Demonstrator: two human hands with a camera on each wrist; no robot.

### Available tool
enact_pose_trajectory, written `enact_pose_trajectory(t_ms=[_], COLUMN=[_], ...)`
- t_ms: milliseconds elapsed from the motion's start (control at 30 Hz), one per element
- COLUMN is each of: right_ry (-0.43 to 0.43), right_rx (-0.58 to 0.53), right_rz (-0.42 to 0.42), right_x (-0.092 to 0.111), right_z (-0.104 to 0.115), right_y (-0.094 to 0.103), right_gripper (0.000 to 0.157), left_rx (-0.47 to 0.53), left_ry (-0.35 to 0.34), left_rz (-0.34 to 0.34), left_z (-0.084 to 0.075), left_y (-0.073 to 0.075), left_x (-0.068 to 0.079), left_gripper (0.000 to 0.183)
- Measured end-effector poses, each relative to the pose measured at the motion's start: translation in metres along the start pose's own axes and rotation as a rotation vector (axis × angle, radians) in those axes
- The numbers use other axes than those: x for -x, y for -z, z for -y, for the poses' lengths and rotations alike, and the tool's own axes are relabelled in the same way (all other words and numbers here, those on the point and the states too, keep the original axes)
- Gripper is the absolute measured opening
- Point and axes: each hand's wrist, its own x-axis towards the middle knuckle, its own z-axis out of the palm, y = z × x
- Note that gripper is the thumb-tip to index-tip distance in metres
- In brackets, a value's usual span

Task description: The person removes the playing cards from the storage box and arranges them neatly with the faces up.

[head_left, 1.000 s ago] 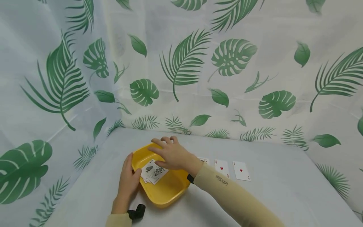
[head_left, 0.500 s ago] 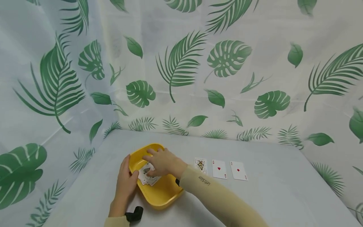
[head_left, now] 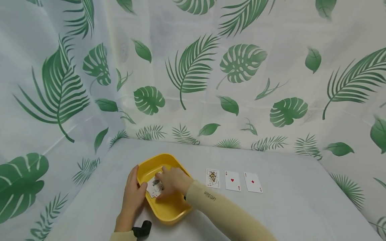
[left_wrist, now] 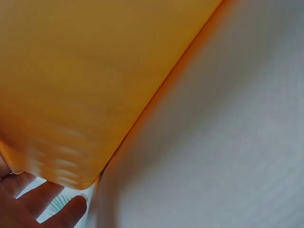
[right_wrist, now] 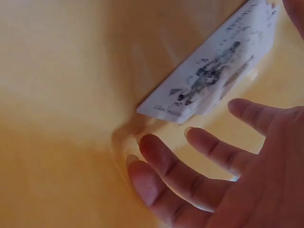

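Note:
A yellow plastic tub stands on the white tabletop in the head view. My left hand grips its left side, thumb over the rim and fingers along the outer wall; the left wrist view shows these fingers by the tub's corner. Inside the tub lie several overlapping playing cards, with an ace of spades partly visible. Over them reaches my right hand. In the right wrist view its fingers are spread and slightly bent beside the cards, with nothing held between them.
Right of the tub, a joker card, an ace of hearts and an ace of diamonds lie face up in a row. A leaf-patterned curtain rises behind the white tabletop.
My right hand has come down from above the tub's far rim to the cards inside, uncovering the joker card on the table. The left hand keeps its grip on the tub.

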Motion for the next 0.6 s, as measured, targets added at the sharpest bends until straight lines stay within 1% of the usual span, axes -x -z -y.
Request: enact_pose_trajectory(t_ms=[100, 233, 400, 500, 600], right_ry=[-0.020, -0.035, -0.037, -0.031, -0.026], right_rx=[0.012, -0.011, -0.080, -0.110, -0.126], right_rz=[-0.008, 0.003, 0.022, 0.017, 0.012], right_x=[-0.0016, -0.0040, -0.0058, -0.0069, -0.0072], right_z=[0.0018, 0.0041, 0.0029, 0.0013, 0.0006], right_y=[-0.0037, -0.0072, -0.0091, -0.0102, -0.0102], right_gripper=[0.090, 0.089, 0.080, 0.075, 0.073], left_rx=[-0.001, -0.001, 0.000, 0.003, 0.003], left_ry=[0.007, 0.007, 0.003, 0.000, -0.003], left_rz=[0.001, -0.005, -0.006, -0.003, -0.004], left_z=[-0.0007, -0.0001, -0.0004, -0.0012, -0.0010], left_y=[0.0000, -0.0003, -0.0003, 0.0002, 0.0003], left_x=[0.0001, 0.0009, 0.0007, 0.0006, 0.0001], left_gripper=[0.074, 0.074, 0.073, 0.073, 0.073])
